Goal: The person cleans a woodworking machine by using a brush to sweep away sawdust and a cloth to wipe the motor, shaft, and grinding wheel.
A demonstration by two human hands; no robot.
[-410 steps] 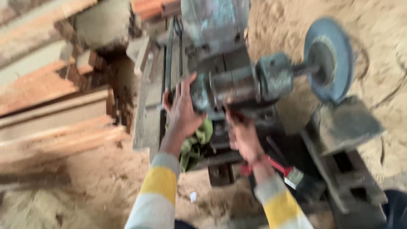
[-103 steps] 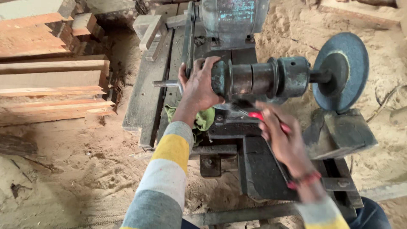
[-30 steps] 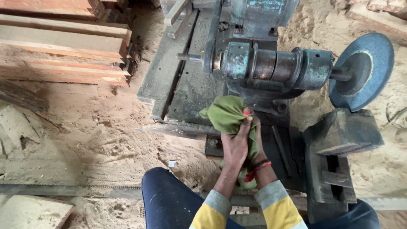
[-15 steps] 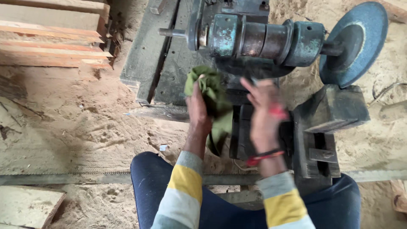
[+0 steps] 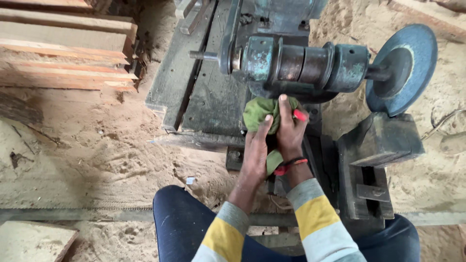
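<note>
planks: stack of wooden boards (image 5: 68, 48) far left on the sawdust floor (image 5: 87, 145), i count about five or six edges, hard to be exact. one more board corner (image 5: 29, 242) bottom left.

bed: grey metal machine bed (image 5: 204, 92), one, sitting left of the spindle with a threaded bolt end (image 5: 199, 55) poking out.

what changed: half a second back the two hands were apart, left one holding the rag up, right one open beside it. now they've closed in together on the rag right under the spindle. looks to me like the wiping has gone from picking the cloth up to actually working it with both hands.

left hand: left hand (image 5: 256, 153) is wrapped around the lower part of the rag, thumb up against it.

rag: one green rag (image 5: 259, 112), bunched, pressed between both hands just below the spindle housing, touching or nearly touching it, can't tell which.

right hand: right hand (image 5: 290, 131) clamped over the rag's right side, red band (image 5: 289, 167) on the wrist, something small and red by the fingers too.

spindle: one greenish-blue spindle housing (image 5: 301, 65), lying horizontal.

disc: one round blue disc (image 5: 403, 68) on the right end of the shaft.

block: one dark metal block (image 5: 374, 160) under the disc.
</note>
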